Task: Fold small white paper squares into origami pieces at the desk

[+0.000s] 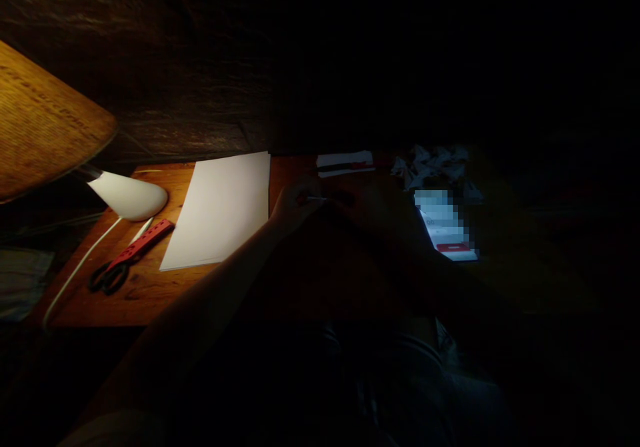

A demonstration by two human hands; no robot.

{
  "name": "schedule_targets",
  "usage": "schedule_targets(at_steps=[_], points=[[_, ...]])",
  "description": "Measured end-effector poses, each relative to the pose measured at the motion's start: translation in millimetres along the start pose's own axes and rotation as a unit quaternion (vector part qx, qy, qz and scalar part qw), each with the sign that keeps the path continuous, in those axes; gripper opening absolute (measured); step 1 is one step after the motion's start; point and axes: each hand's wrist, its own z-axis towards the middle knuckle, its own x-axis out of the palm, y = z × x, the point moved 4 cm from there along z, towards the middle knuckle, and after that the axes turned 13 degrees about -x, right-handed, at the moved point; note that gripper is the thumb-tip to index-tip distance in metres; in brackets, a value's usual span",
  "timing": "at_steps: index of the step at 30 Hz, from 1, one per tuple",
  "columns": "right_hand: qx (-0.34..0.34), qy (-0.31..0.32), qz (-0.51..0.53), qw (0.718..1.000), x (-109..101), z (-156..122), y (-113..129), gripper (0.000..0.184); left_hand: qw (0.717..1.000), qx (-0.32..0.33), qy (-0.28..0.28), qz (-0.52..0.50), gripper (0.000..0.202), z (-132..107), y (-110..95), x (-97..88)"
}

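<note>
One pale sliver (317,198), super dim bench (165,287)
Right of the white paper (220,213), it's pinched by the left hand (295,200); grip of the right hand (361,203) can't be told. Lit phone (444,228) is parked farther right.

Lamp (70,127) glows left; right seems murky.

Far left of the fingers (309,185) I had a lamp: amber woven-looking shade (50,123), white base (130,197), white cord (75,270) trailing to the near table edge. Below the base, nearer me than the fingers, lay black-handled scissors (106,275) with a red patterned strip (145,240) along them; thin white item (141,229) just beside, unclear. Right of the fingers, slightly nearer: phone (445,227), screen lit, mostly pixelated, red bar low down. Beyond the fingers: dark brownish wall (200,113).
</note>
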Motion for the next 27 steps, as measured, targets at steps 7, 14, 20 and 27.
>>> schedule_targets(at_steps=[7, 14, 20, 27], points=[[-0.044, 0.032, -0.043, 0.998, 0, 1, 7, 0.009, 0.999, 0.014, 0.033, -0.03, 0.034, 1, -4, 3.2], [-0.038, -0.024, 0.042, 0.998, -7, 2, 11, 0.011, 0.998, -0.041, -0.002, -0.049, 0.034, -1, -3, -0.2], [-0.043, 0.011, 0.044, 0.998, -6, 2, 10, 0.005, 0.998, -0.031, 0.007, -0.06, 0.034, 2, -2, -1.2], [-0.014, -0.002, 0.076, 0.997, -2, 2, 4, 0.026, 0.999, -0.043, 0.014, -0.026, 0.026, 1, -1, 0.5]])
